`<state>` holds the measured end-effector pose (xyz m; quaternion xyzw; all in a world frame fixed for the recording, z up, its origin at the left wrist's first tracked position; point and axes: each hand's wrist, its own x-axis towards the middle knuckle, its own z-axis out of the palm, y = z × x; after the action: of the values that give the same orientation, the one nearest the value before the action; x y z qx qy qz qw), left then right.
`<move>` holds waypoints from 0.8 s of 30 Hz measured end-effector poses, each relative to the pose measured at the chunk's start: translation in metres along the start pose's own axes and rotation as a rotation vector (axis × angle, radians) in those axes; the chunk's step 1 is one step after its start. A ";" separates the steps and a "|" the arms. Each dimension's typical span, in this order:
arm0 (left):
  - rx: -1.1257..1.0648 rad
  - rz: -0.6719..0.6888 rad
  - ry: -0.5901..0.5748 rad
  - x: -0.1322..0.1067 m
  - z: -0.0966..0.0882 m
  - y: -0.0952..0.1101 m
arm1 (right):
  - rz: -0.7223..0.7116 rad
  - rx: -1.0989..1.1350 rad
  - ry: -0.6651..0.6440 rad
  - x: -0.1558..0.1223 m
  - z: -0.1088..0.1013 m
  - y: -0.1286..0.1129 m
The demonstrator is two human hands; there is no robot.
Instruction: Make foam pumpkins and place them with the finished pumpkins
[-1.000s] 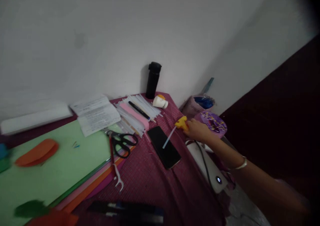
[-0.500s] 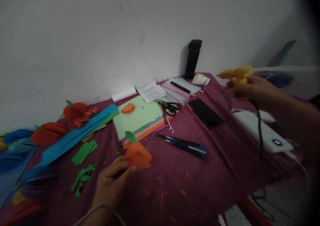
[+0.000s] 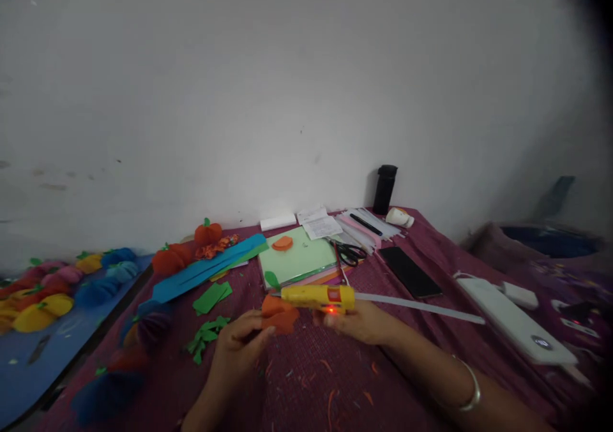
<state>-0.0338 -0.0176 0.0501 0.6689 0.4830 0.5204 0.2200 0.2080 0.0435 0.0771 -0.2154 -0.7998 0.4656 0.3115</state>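
Pinched between thumb and fingers of my left hand [image 3: 242, 342] is an orange paper pumpkin [image 3: 282, 320], with a green paper leaf [image 3: 272, 279] standing at its top. My right hand [image 3: 354, 322] grips a yellow glue gun [image 3: 318, 297] whose red light glows. The gun lies level, its nozzle pointing left, right at the top of the pumpkin near the leaf; whether it touches cannot be made out. A long clear glue stick [image 3: 421, 307] sticks out of the gun's back end.
Green paper cut-outs [image 3: 208, 336] and blue strips [image 3: 205, 269] lie left, finished paper pumpkins [image 3: 172, 260] beyond. Behind are a paper stack [image 3: 287, 266], scissors [image 3: 349, 252] and a black flask [image 3: 384, 189]. A phone [image 3: 410, 272] and white power bank [image 3: 517, 320] lie right.
My right hand has brought the glue gun from the far right to the pumpkin in my left hand. The camera view has tilted up. My left hand keeps its hold.
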 end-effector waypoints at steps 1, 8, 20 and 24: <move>0.015 0.030 0.012 -0.001 0.000 0.000 | 0.019 0.011 0.000 -0.001 0.000 0.003; 0.080 0.172 0.071 -0.007 0.002 0.007 | 0.090 0.049 0.030 -0.016 0.004 0.019; -0.102 -0.099 0.052 -0.014 -0.014 0.001 | 0.108 -0.040 0.104 -0.026 0.003 0.027; -0.175 -0.191 0.126 -0.015 -0.016 -0.010 | 0.111 -0.121 0.154 -0.031 0.004 0.032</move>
<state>-0.0521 -0.0296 0.0407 0.5642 0.5102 0.5781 0.2953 0.2293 0.0367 0.0383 -0.3129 -0.7872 0.4150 0.3320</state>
